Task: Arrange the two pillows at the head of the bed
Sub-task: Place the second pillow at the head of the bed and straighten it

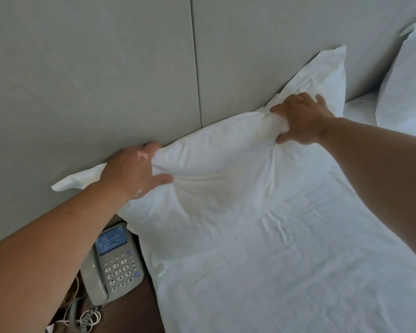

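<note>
A white pillow leans against the grey padded headboard at the near side of the bed. My left hand pinches its left upper edge, with a loose flap of the pillowcase sticking out beyond it. My right hand grips a bunch of fabric along the top edge further right. A second white pillow stands against the headboard at the far right, partly cut off by the frame. The white bed sheet spreads out below the pillow.
A grey desk telephone with a keypad and coiled white cord sits on a dark wooden bedside table just left of the mattress edge, under my left forearm.
</note>
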A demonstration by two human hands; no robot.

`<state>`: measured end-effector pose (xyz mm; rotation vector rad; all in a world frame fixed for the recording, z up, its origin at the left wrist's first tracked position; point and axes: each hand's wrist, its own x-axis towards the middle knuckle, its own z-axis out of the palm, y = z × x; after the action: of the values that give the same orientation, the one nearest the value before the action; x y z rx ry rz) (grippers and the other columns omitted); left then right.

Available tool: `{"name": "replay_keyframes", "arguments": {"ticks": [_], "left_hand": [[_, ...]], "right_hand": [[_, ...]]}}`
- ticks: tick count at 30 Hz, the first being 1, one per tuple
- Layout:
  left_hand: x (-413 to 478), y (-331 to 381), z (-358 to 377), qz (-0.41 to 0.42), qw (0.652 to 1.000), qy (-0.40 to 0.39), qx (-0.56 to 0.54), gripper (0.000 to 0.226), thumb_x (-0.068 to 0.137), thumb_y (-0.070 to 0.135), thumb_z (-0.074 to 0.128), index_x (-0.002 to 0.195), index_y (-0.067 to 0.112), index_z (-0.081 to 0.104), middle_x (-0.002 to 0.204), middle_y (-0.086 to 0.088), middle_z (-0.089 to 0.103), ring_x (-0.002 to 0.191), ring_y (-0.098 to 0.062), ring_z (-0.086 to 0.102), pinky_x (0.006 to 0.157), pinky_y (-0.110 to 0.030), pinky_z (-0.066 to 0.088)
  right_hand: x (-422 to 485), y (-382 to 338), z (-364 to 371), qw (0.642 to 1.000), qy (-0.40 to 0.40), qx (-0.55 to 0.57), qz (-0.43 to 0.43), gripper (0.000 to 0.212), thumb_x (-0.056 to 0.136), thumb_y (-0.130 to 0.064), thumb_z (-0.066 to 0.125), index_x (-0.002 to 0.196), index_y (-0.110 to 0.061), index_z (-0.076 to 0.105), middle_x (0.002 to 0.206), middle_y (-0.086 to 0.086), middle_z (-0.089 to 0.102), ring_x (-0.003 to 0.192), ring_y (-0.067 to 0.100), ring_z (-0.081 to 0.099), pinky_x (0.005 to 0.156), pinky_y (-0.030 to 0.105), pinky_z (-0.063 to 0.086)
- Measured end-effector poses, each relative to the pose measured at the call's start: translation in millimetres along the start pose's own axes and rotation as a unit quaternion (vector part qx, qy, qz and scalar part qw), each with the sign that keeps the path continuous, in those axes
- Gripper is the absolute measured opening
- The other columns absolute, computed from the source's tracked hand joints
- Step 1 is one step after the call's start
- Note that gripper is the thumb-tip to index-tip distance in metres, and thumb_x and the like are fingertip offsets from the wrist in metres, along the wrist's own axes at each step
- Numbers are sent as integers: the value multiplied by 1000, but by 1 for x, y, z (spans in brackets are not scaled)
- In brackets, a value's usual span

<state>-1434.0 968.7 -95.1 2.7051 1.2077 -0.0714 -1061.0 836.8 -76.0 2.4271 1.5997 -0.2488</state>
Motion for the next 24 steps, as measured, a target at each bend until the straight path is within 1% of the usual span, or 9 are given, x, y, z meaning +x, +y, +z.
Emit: {"name": "replay_keyframes", "arguments": {"ticks": [2,4,6,8,9,12,15,19,24], "left_hand": [[-13,-7,-4,5,999,22,40,76,82,72,65,131,15,56,115,-13,74,104,-37,70,82,-40,55],[-25,-18,-7,10,997,46,64,67,87,68,63,121,10,61,107,-16,76,98,-39,72,78,-41,53],[-33,-26,-7,24,995,79,57,55,89,57,69,111,6,69,96,-20,78,89,-41,74,72,-42,54],[-35,-32,-5,36,992,112,40,43,88,45,77,102,5,74,85,-21,78,77,-42,74,66,-41,55],[-34,-32,-4,36,991,122,31,37,87,40,80,96,4,76,79,-21,78,71,-42,74,62,-40,54],[-29,-37,1,40,991,125,20,30,85,33,83,81,4,77,65,-21,74,56,-40,71,55,-35,48],[-26,-39,1,22,993,119,8,28,84,29,85,70,7,74,60,-18,72,55,-39,69,57,-33,43],[-23,-39,0,-19,994,109,7,29,89,34,79,74,9,77,69,-19,75,67,-40,71,64,-35,42],[-20,-37,-4,-44,996,72,8,38,93,43,72,78,8,76,73,-19,75,69,-39,68,64,-33,36]], "right_hand": [[-8,9,-9,1000,12,2,-11,78,85,-34,72,155,-39,38,161,-2,35,152,24,20,119,60,17],[-10,18,-20,1000,6,-17,-11,81,88,-12,59,159,-40,31,167,-9,27,156,20,11,120,59,15],[-7,28,-29,999,-3,-52,11,81,92,-5,51,160,-41,25,169,-14,21,157,18,8,121,59,14],[-2,35,-29,997,-2,-74,28,76,96,-7,50,160,-42,26,167,-14,26,156,20,13,118,58,20],[1,36,-28,996,0,-82,30,72,98,-11,51,158,-44,30,164,-11,34,153,23,20,115,57,25],[10,32,-21,991,28,-130,25,49,101,-26,52,146,-47,51,138,-5,58,131,27,41,95,46,40],[21,30,-23,983,53,-174,28,35,100,-29,52,129,-42,67,123,-8,65,120,24,48,80,39,38],[31,28,-30,984,76,-134,83,33,97,-22,58,119,-42,72,110,-6,69,114,24,50,85,41,40],[27,26,-21,988,89,-71,106,37,98,-18,56,127,-36,71,124,2,69,122,29,53,93,43,45]]}}
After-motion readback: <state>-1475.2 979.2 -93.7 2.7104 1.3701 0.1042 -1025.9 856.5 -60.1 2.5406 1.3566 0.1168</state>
